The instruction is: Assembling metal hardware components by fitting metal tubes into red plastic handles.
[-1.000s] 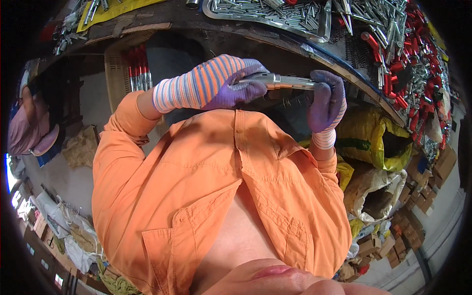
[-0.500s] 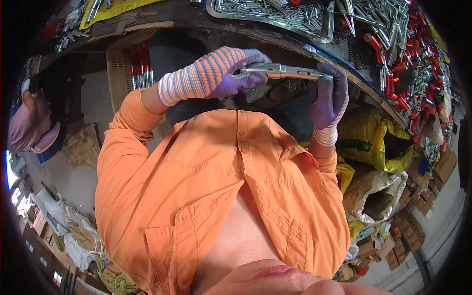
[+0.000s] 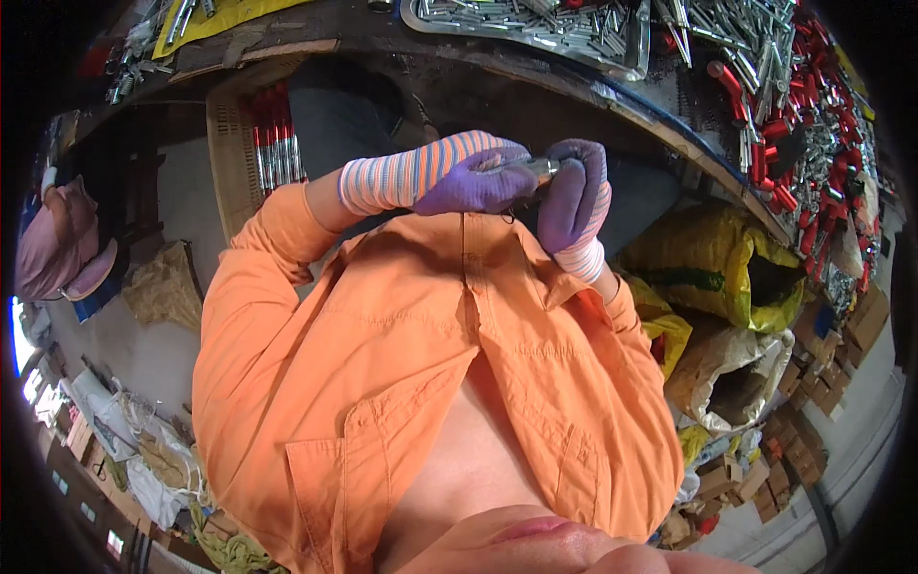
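Observation:
Close in front of my chest, my two gloved hands are drawn together around a silver metal tube (image 3: 544, 169). Only a short bit of the tube shows between them. My left hand (image 3: 478, 179), in a purple-palmed glove with a striped cuff, is closed around one part of it. My right hand (image 3: 572, 191), gloved alike, has its fingers folded over the other end. The rest of the tube is hidden by the gloves.
A workbench (image 3: 669, 129) curves along the far side, bearing a metal tray (image 3: 516, 38) of small silver rods and heaped red-and-silver parts (image 3: 765, 172). A crate (image 3: 225, 163) with red-ended tubes (image 3: 275, 139) stands left. Open yellow (image 3: 708, 273) and white sacks (image 3: 703, 392) stand right.
My hands have come closer together and slightly nearer my chest, the right one moving left. Much of the tube that showed before is now covered by the gloves.

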{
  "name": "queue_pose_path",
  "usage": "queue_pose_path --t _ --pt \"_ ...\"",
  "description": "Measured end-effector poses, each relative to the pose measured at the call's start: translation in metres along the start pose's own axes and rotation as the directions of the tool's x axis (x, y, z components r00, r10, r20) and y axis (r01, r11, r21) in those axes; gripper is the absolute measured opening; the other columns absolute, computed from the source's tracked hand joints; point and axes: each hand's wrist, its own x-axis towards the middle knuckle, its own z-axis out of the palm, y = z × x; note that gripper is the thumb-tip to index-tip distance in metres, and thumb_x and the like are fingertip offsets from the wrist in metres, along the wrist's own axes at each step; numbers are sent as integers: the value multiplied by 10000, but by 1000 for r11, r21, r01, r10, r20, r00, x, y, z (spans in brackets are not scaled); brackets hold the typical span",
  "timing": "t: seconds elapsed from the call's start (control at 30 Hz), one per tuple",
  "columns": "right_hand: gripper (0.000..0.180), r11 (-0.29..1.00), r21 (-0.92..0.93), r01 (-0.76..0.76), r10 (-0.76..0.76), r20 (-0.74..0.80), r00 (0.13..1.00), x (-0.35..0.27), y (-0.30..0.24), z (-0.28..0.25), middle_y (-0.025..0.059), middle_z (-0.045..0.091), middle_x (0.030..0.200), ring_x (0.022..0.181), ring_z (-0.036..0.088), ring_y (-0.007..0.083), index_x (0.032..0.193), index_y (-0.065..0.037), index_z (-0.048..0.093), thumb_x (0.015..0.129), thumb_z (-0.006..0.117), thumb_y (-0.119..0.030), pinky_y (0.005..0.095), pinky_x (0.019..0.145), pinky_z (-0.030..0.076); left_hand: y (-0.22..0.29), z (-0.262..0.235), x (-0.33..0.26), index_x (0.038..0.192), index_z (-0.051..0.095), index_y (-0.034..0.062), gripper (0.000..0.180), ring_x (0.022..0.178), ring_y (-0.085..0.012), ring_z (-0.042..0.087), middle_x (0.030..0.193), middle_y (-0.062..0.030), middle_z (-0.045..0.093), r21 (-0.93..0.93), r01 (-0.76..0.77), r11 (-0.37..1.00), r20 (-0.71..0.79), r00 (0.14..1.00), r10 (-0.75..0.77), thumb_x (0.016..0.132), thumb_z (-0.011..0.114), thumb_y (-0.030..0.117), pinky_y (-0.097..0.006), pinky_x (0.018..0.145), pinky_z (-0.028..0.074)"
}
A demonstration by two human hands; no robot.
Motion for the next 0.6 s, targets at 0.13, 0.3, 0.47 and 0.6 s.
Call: queue_pose_path --t 0.13,0.3,0.47,0.6 --pt "317 965 165 -206 176 182 967 18 -2 -14 83 656 803 701 584 93 1196 19 580 930 436 -76 264 643 478 -4 -3 -6 1213 530 78 395 709 -47 467 828 36 541 -139 64 988 45 997 -58 941 592 357 -211 626 416" --pt "462 946 177 -270 209 301 930 11 -11 -3 14 609 836 724 535 57 1357 14 462 899 518 -17 203 669 455 -4 -1 -12 1280 494 89 415 612 -23 411 784 38 530 -365 113 924 0 993 -122 946 576 320 -175 511 321" --pt "333 819 288 -496 326 477 816 26 -1 -15 -10 602 834 710 543 52 1205 6 537 885 596 -63 210 648 461 -3 -4 -11 1197 527 70 400 553 -22 415 759 19 552 -370 37 928 -8 999 -43 946 554 381 -166 474 302" --pt "205 637 447 -628 452 443 774 30 5 -13 -31 562 769 622 478 29 1070 -34 574 885 606 -116 189 538 397 -3 -19 -15 1228 544 46 472 575 -25 452 784 4 589 -403 57 913 64 997 -34 938 559 418 -152 489 333"
